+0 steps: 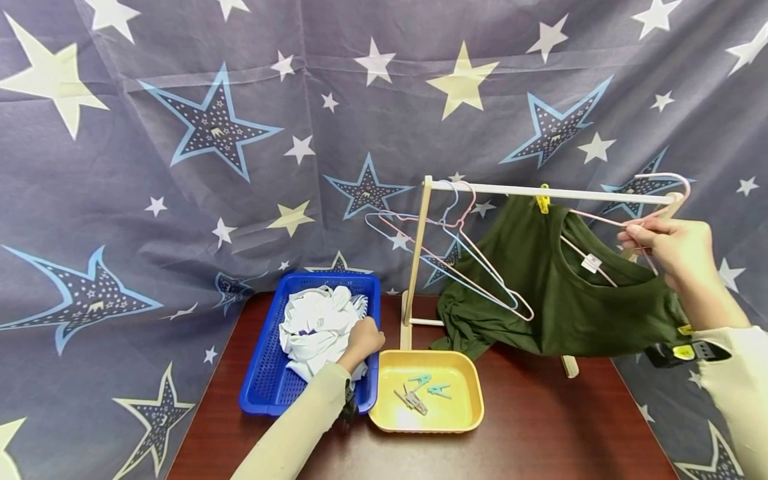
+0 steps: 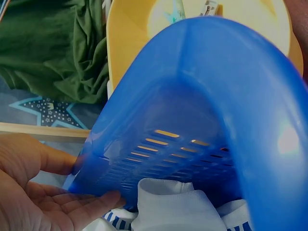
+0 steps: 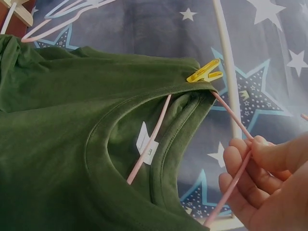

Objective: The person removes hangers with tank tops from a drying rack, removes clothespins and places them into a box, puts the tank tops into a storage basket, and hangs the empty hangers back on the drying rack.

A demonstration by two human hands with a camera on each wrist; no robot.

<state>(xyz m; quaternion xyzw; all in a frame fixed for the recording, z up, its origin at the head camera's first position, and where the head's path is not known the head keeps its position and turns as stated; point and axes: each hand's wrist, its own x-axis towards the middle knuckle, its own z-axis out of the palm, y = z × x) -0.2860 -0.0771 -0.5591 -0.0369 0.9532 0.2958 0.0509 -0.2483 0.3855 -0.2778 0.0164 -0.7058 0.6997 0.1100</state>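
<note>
My right hand (image 1: 675, 247) pinches a pink hanger (image 3: 230, 111) just below its hook, thumb against fingers. A dark green top (image 1: 600, 313) hangs on that hanger, its neckline wide and a white label (image 3: 147, 143) inside. One yellow clothespin (image 3: 205, 72) clips the top at the shoulder. The hook stands beside the rack's bar, at its right end. At the blue basket (image 1: 375, 300), my left hand (image 1: 363, 341) grips the right rim, thumb on the outside and fingers inside. White clothes (image 1: 318, 327) lie heaped in the basket, near those fingers.
A drying rack with a white bar (image 1: 480, 189) stands on the brown table (image 1: 510, 427). From its left end hang blue and pink hangers (image 1: 459, 227). Next to the basket, a yellow tray (image 1: 468, 373) contains several clothespins (image 1: 414, 400). A star-patterned cloth (image 1: 198, 200) forms the backdrop.
</note>
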